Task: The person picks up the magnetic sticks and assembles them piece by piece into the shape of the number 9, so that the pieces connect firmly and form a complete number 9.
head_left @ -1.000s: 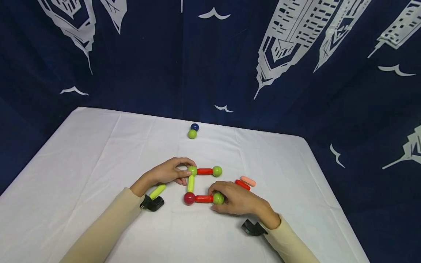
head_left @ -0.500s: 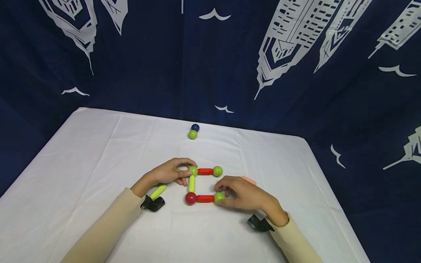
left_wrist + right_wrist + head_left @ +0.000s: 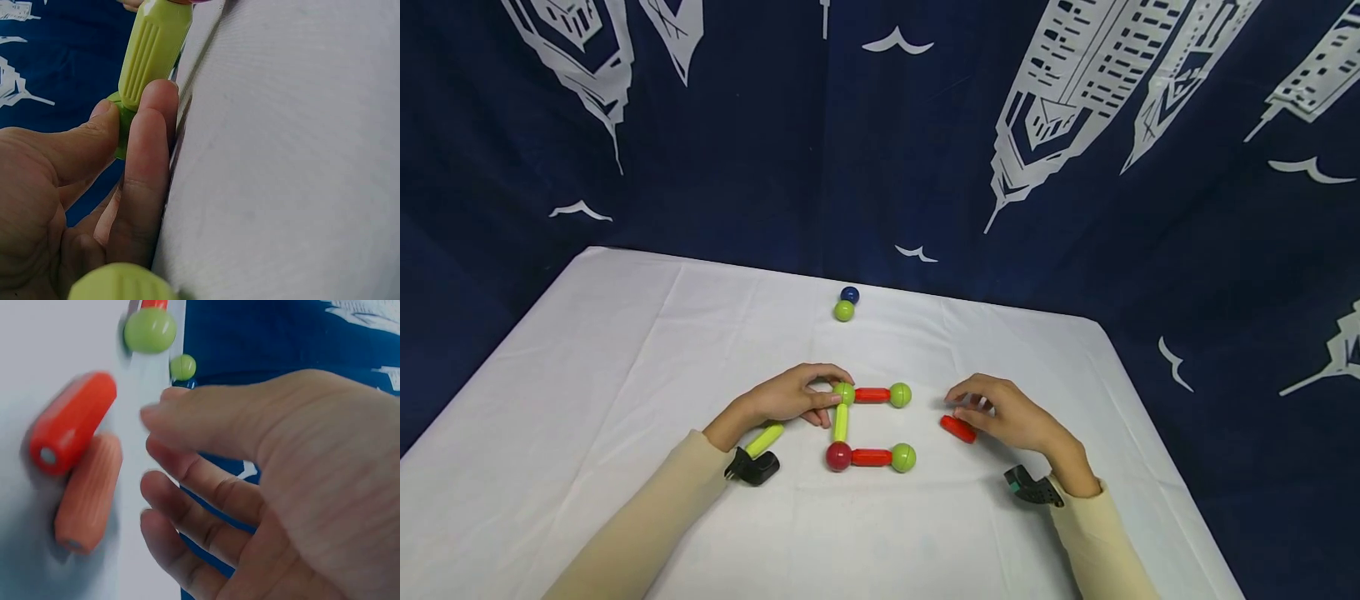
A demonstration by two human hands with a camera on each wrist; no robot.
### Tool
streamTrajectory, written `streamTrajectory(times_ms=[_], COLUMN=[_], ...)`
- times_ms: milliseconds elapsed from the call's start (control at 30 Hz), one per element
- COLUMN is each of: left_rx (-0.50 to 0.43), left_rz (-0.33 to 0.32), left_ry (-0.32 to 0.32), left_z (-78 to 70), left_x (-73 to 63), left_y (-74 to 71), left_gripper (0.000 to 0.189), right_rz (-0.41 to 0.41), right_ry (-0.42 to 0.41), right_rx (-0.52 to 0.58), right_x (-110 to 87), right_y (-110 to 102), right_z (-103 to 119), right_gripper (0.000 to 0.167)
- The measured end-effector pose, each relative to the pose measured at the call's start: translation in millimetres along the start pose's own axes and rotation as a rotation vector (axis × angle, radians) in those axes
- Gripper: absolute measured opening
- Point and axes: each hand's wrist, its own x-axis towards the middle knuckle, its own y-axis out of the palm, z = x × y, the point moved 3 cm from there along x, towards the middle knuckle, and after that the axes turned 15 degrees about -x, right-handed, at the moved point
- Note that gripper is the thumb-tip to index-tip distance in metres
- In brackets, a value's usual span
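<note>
For a clean pick-up, the right hand [image 3: 1007, 412] should pinch just one of its two loose neighbours across the middle: the glossy red plastic-looking rod [image 3: 958, 428] or the ribbed salmon-pink rod [image 3: 90, 494]. They lie side by side, so close that a careless grip could drag both. The grey discs on their ends may be magnets, so a level, unhurried lift seems wise. The left hand [image 3: 793, 393] pinches the lime-green ball [image 3: 844, 393] at the far-left corner of the C-shaped frame [image 3: 841, 423] of balls and rods; a light, steady hold should keep the joints from twisting.

The right hand's fingers are loosely bent around nothing, their tips near both rods and apparently touching neither. On the white-clothed bench [image 3: 1075, 400], the red rod sits between the frame's open side and the bench's right edge; the right hand seems to hide the salmon-pink one in the head view. A loose yellow-green rod [image 3: 765, 439] lies beside the left wrist, towards the bench's left edge.
</note>
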Motion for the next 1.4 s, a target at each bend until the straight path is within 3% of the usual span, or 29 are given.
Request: streamTrajectory(times_ms=[167, 400, 733, 1100, 1300, 1400], left_rx=[-0.002, -0.001, -0.008, -0.011, -0.014, -0.013], left_rz=[0.003, 0.01, 0.003, 0.001, 0.0, 0.002], left_ry=[-0.001, 0.002, -0.005, -0.007, -0.006, -0.001], left_z=[-0.4, -1.1, 1.4, 2.1, 2.1, 1.6], left_x=[0.1, -0.4, -0.8, -0.8, -1.0, -0.6], left_y=[0.1, 0.3, 0.5, 0.7, 0.6, 0.3], left_gripper=[0.032, 0.031, 0.032, 0.031, 0.031, 0.031], right_rz=[0.022, 0.122, 0.128, -0.071, -0.211, -0.229], right_ry=[0.046, 0.124, 0.144, 0.127, 0.122, 0.124], right_rx=[-0.01, -0.028, -0.044, -0.114, -0.006, 0.08], right_x=[-3.3, -6.2, -5.0, 4.6, 10.3, 13.8], right_y=[0.0, 1.8, 10.1, 6.9, 5.9, 8.7], right_z=[-9.3, -15.3, -18.8, -10.5, 5.4, 15.3], right_gripper=[0.02, 0.023, 0.025, 0.02, 0.023, 0.027])
